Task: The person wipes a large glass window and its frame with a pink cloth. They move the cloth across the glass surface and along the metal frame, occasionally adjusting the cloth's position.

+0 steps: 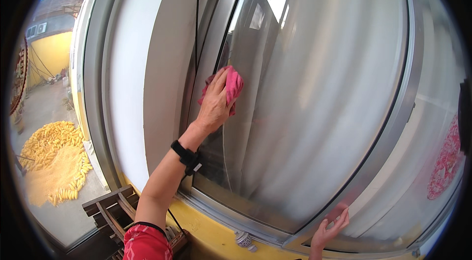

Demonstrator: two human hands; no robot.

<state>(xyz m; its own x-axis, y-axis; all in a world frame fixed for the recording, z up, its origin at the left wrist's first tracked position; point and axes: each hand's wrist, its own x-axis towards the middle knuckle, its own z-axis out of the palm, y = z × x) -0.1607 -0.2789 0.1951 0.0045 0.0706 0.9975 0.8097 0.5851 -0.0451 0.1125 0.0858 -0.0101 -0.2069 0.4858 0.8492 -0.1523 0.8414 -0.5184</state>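
Note:
My left hand [215, 103] holds a bunched pink cloth [234, 84] against the left edge of a sliding window's glass pane [324, 86]. A black band with a small device [187, 157] circles that wrist. Down at the lower right, my right hand [329, 228] holds nothing, its fingers spread a little. Its fingertips are close to the window's metal frame [363, 175]; I cannot tell whether they touch. Pale curtain folds show behind the glass, along with reflections.
A yellow sill [199, 223] runs below the window, with a small patterned ornament [243, 239] on it. Dark wooden slatted furniture [114, 212] stands at the lower left. Beyond, corn cobs and loose kernels [55, 164] lie on the ground. A black cord [198, 20] hangs beside the window.

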